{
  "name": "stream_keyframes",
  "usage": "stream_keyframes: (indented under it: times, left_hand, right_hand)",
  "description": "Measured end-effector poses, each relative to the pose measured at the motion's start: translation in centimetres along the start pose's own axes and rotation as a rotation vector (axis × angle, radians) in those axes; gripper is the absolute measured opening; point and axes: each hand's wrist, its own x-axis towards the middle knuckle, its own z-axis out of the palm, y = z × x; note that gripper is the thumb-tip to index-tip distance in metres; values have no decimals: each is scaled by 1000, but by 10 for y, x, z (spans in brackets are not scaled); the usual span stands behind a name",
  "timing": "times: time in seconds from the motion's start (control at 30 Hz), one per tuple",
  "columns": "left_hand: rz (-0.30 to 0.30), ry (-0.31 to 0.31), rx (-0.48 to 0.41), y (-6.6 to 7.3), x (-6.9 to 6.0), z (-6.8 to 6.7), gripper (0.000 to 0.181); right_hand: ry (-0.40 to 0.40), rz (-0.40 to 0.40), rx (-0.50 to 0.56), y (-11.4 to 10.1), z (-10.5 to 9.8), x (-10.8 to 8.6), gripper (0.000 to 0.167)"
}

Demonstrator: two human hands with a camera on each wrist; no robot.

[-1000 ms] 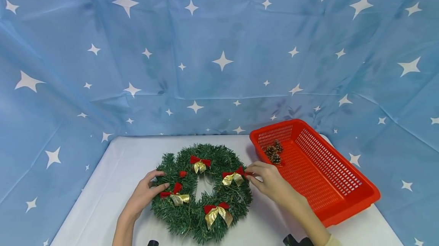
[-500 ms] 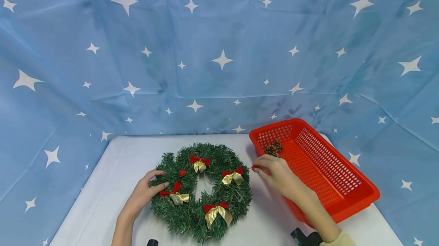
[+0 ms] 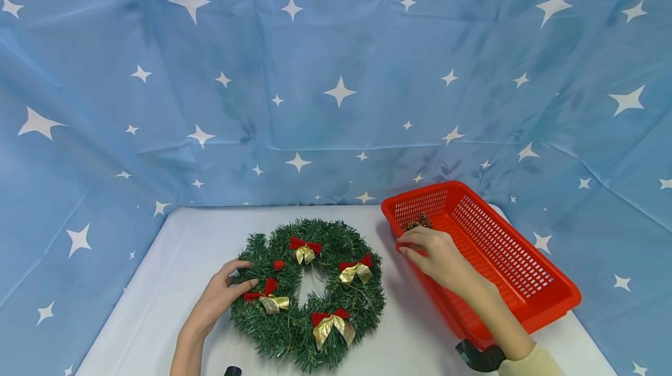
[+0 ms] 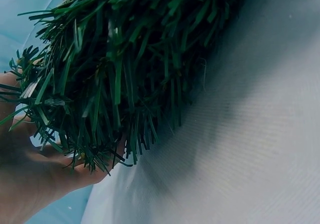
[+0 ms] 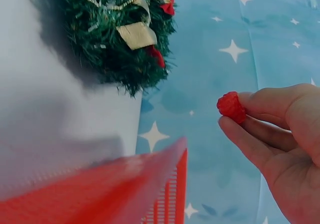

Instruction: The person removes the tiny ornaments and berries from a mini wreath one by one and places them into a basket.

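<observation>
A green tinsel wreath (image 3: 362, 306) lies on the white table, bearing several red-and-gold bows, one of them at its lower part (image 3: 333, 326). A small red berry-like piece (image 3: 279, 265) sits among its upper left needles. At the wreath's left edge my left hand (image 3: 220, 291) grips it, thumb above; in the left wrist view needles hide most of the fingers. Just over the red basket's left rim, my right hand (image 3: 441, 256) pinches another bumpy red berry (image 5: 231, 108) between thumb and fingertips, best seen in the right wrist view.
The red plastic basket (image 3: 504, 248) stands slanted at the table's right side. Brown pine cones (image 3: 424, 220) lie in its far left corner, partly hidden by my right hand. A blue starry cloth (image 3: 336, 44) hangs behind the white table (image 3: 173, 265).
My right hand has drawn away from the wreath's right edge, carrying the red berry rightward to the basket's rim. The left hand keeps its place on the wreath.
</observation>
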Motion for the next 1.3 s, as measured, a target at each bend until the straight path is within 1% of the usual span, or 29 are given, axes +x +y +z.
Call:
stream_keyframes:
  times: [0.23,0.43,0.7,0.93,1.07,1.3]
  left_hand:
    - [4,0,4,-1,0,-1,62]
    - [7,2,0,-1,1,-1,62]
    - [11,2,2,2,2,-1,64]
    - [14,-1,6,2,2,0,63]
    - [14,4,12,1,1,1,62]
    - [14,3,5,-1,1,1,61]
  right_hand:
    - [-12,40,-66,8,-14,4,21]
    - [-54,94,-56,17,-18,6,19]
    - [-62,125,-73,33,-20,7,18]
    - [-80,228,-39,50,-23,7,18]
    - [-110,291,-3,60,-23,7,15]
    - [-139,338,-10,76,-21,6,15]
